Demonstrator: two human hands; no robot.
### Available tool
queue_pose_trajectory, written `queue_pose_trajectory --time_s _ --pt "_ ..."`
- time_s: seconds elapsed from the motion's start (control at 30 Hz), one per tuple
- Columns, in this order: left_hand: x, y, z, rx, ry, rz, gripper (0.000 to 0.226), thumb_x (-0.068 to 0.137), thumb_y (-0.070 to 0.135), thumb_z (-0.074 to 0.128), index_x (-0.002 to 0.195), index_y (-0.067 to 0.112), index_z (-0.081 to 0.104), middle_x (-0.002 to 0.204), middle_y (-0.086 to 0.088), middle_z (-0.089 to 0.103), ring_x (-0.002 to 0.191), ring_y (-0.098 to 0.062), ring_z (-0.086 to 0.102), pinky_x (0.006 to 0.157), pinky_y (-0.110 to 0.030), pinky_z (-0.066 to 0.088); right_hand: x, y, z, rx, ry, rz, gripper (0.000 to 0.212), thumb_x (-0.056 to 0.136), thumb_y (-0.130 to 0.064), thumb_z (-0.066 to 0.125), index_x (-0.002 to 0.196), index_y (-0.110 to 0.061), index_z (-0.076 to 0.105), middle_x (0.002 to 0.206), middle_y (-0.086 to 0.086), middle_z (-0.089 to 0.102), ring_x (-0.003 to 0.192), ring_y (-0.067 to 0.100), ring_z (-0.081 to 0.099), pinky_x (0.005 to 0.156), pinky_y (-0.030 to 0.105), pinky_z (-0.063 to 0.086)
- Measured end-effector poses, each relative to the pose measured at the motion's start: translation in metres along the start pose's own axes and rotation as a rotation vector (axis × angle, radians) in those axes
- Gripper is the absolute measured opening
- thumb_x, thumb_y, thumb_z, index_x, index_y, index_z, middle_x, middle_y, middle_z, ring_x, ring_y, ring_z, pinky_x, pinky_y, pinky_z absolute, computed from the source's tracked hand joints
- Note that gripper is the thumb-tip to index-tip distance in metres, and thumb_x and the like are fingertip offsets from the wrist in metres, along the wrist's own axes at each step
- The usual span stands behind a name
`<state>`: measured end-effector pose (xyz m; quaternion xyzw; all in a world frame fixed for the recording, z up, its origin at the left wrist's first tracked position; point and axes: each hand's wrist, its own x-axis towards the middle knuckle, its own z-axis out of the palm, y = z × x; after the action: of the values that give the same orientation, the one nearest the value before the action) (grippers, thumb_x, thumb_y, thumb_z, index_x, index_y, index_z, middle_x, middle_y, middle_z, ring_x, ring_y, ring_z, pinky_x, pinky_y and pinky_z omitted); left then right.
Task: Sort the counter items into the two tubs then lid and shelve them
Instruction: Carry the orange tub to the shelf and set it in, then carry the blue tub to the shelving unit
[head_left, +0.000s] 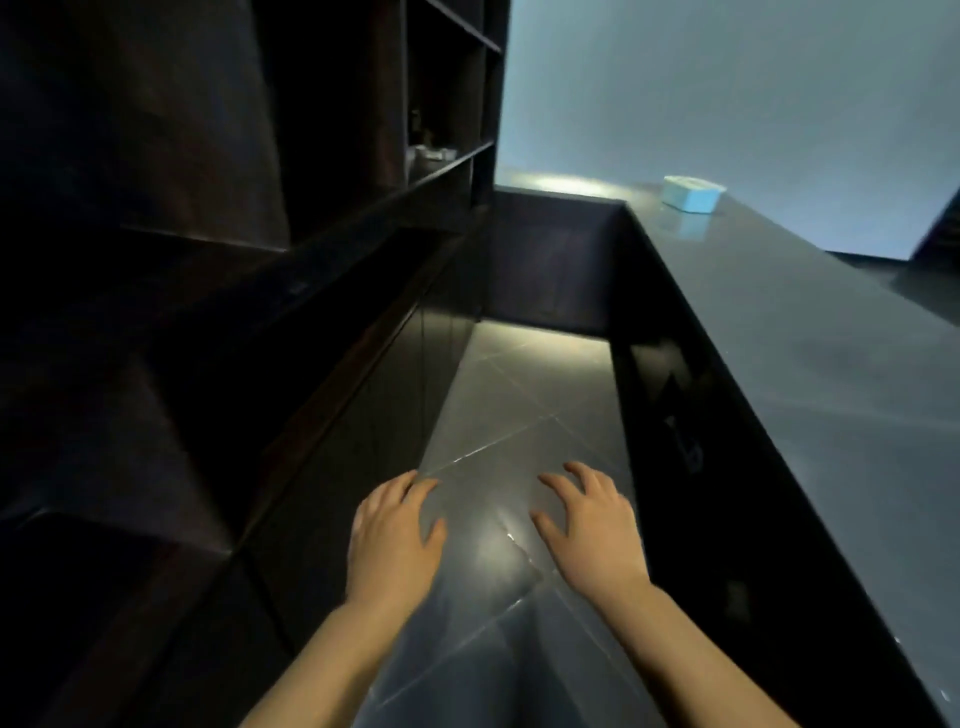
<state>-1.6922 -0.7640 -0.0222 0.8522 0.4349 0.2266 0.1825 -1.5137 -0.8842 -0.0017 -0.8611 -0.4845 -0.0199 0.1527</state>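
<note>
1. Both hands, left (395, 530) and right (587, 514), are held out over the tiled floor (519, 395), fingers loosely spread, nothing gripped.
2. Dark shelving (436, 104) is seen at left.
3. One lidded light-blue tub (691, 193) is set far off on the dark worktop (810, 332) at right.

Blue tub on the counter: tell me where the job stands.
Looks done: the blue tub has its lid on, alone at the far end of the counter. In hand: nothing; left hand and right hand are empty, fingers spread. Left: shelving it on the dark shelves. No second tub is visible.
</note>
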Motion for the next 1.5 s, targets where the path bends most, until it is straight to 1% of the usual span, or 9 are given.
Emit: queue_pose_trajectory --time_s 0.27,0.4,0.47,0.6,0.73,0.87,1.0,1.27,1.5 --pt "0.190 0.011 0.072 0.018 -0.153 0.146 0.048 0.092 0.037 0.048 0.139 0.030 0.040 0.148 0.006 0.035 0.137 -0.015 0.028 0.113 -0.031 0.017 0.139 0.044 0.034 0.002 -0.032 0.175 0.051 0.094 -0.053 0.039 0.143 -0.036 0.036 0.153 -0.004 0.027 0.141 0.014 0.021 0.114 0.030 0.018" --pt "0.304 0.021 0.096 0.016 -0.183 0.238 0.049 0.090 0.038 0.049 0.138 0.032 0.041 0.148 0.009 0.035 0.136 -0.013 0.028 0.109 -0.025 0.016 0.227 0.059 0.035 0.011 0.009 0.311 0.050 0.094 -0.054 0.039 0.141 -0.037 0.038 0.151 -0.006 0.030 0.140 0.013 0.023 0.112 0.029 0.019" --pt "0.355 0.032 0.107 -0.004 -0.175 0.295 0.047 0.089 0.035 0.053 0.135 0.030 0.046 0.145 0.007 0.040 0.133 -0.015 0.033 0.109 -0.026 0.020 0.268 0.068 0.030 -0.003 0.063 0.356 0.050 0.093 -0.054 0.041 0.140 -0.038 0.039 0.150 -0.006 0.032 0.139 0.014 0.024 0.111 0.029 0.020" --pt "0.438 0.055 0.131 -0.093 -0.152 0.379 0.040 0.084 0.024 0.063 0.124 0.020 0.060 0.132 -0.002 0.055 0.121 -0.025 0.048 0.103 -0.036 0.035 0.342 0.089 0.024 -0.026 0.118 0.417 0.050 0.093 -0.055 0.042 0.140 -0.038 0.041 0.149 -0.006 0.034 0.138 0.015 0.027 0.110 0.031 0.021" --pt "0.524 0.072 0.167 -0.079 -0.168 0.425 0.040 0.085 0.026 0.061 0.125 0.023 0.058 0.133 0.001 0.054 0.122 -0.022 0.047 0.103 -0.036 0.036 0.425 0.125 0.027 -0.037 0.146 0.442 0.050 0.092 -0.054 0.043 0.140 -0.037 0.042 0.148 -0.006 0.035 0.138 0.015 0.027 0.110 0.032 0.021" --pt "0.614 0.096 0.202 -0.071 -0.156 0.427 0.041 0.085 0.026 0.059 0.127 0.024 0.056 0.135 0.002 0.051 0.124 -0.022 0.044 0.104 -0.033 0.033 0.511 0.169 0.034 -0.039 0.173 0.454 0.050 0.092 -0.054 0.044 0.139 -0.037 0.043 0.148 -0.005 0.036 0.138 0.015 0.027 0.111 0.032 0.021" --pt "0.704 0.125 0.233 -0.057 -0.166 0.406 0.042 0.086 0.028 0.058 0.128 0.026 0.054 0.137 0.003 0.049 0.126 -0.019 0.043 0.104 -0.030 0.029 0.600 0.212 0.037 -0.007 0.140 0.450 0.051 0.093 -0.053 0.043 0.140 -0.037 0.041 0.149 -0.005 0.034 0.138 0.014 0.027 0.111 0.032 0.020" --pt "0.866 0.159 0.292 -0.133 -0.176 0.326 0.039 0.087 0.024 0.057 0.126 0.026 0.054 0.136 0.004 0.049 0.126 -0.018 0.042 0.104 -0.030 0.030 0.780 0.282 0.041 0.003 0.137 0.444 0.051 0.092 -0.053 0.045 0.140 -0.036 0.042 0.148 -0.007 0.036 0.137 0.014 0.028 0.110 0.032 0.022" --pt "1.038 0.182 0.359 -0.165 -0.203 0.369 0.041 0.089 0.027 0.056 0.130 0.025 0.053 0.138 0.004 0.047 0.127 -0.018 0.040 0.108 -0.033 0.030 0.951 0.339 0.074 0.031 0.179 0.495 0.049 0.091 -0.051 0.045 0.138 -0.035 0.045 0.144 -0.008 0.040 0.135 0.013 0.032 0.108 0.030 0.023"
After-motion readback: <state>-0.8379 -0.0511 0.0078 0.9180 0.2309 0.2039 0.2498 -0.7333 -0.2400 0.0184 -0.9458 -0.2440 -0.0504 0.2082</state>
